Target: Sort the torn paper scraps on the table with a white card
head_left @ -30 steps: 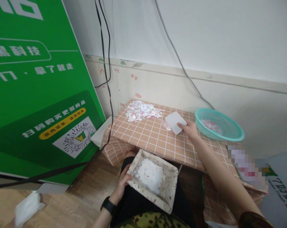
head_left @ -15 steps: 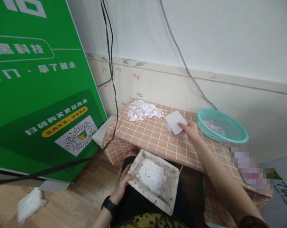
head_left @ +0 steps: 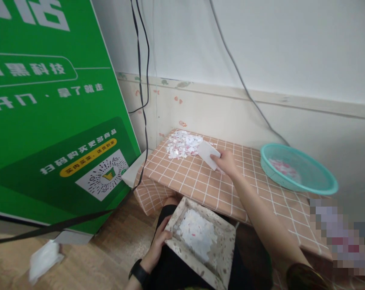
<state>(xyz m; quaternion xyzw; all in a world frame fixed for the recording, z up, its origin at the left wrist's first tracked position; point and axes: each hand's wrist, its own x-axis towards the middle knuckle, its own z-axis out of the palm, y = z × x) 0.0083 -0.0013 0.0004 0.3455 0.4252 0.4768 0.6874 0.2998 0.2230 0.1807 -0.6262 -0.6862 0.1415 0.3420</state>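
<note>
I see right hand [head_left: 226,162] pinching white card [head_left: 207,153] at paper scraps [head_left: 179,145] on table [head_left: 167,173] | left hand [head_left: 161,237] gripping tray [head_left: 227,249] by table's near edge | step, I judge: card working scraps | next calls for low card, steady tray

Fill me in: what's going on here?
A person's right hand holds a flat white card over the checked table, at the right side of a pile of pale scraps; whether card and scraps touch is unclear. The left hand grips the rim of a speckled tray in front of the table, with white bits inside. A teal basket holding pinkish pieces sits to the right.
</note>
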